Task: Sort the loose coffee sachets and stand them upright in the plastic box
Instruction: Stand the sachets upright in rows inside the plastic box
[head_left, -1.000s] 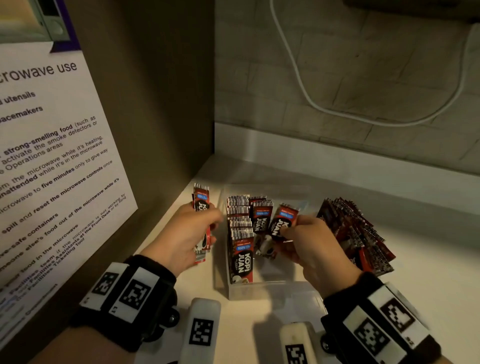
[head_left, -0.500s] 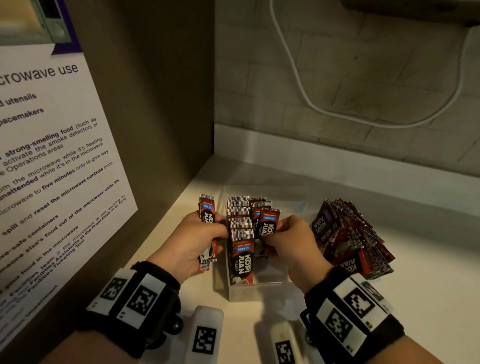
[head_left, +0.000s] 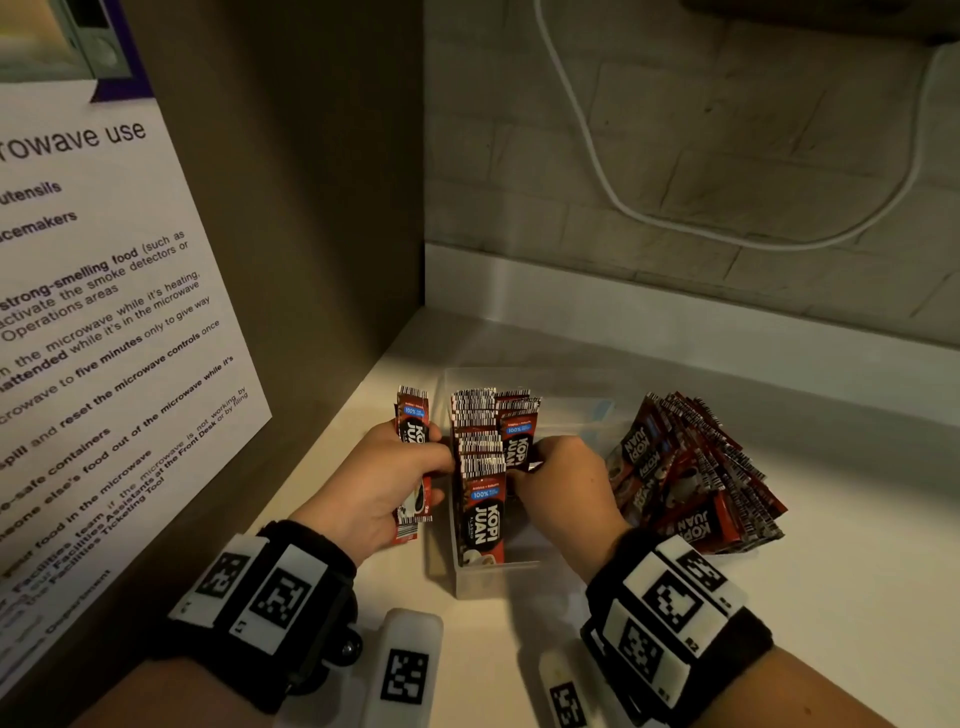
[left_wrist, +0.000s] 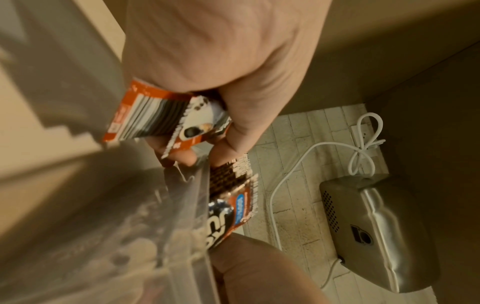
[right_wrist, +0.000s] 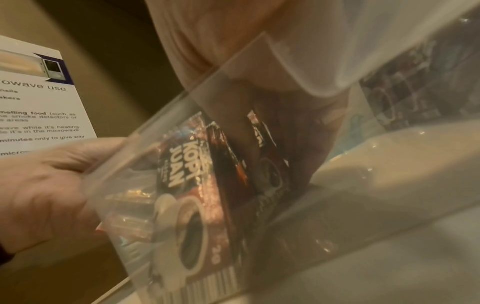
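A clear plastic box (head_left: 470, 582) stands on the white counter with a row of red-and-black Kopi Juan sachets (head_left: 480, 467) upright along its left side. My right hand (head_left: 535, 460) reaches into the box and pinches one sachet (head_left: 518, 447) upright against that row. Through the box wall (right_wrist: 155, 144) in the right wrist view, the standing sachets (right_wrist: 187, 185) show, but my fingertips are blurred. Left of the box, my left hand (head_left: 426, 486) grips a small stack of sachets (head_left: 413, 441) upright; the same stack (left_wrist: 155, 121) fills the left wrist view. Loose sachets (head_left: 691, 478) lie fanned in a pile right of the box.
A cabinet side with a microwave-use notice (head_left: 104, 322) rises close on the left. The tiled back wall carries a white cable (head_left: 597, 171). A metal appliance (left_wrist: 376, 230) hangs above. Bare counter (head_left: 831, 597) lies to the front right.
My right hand has moved left and down, bringing its sachet from above the box's middle to against the upright row. The left hand keeps its stack beside the box.
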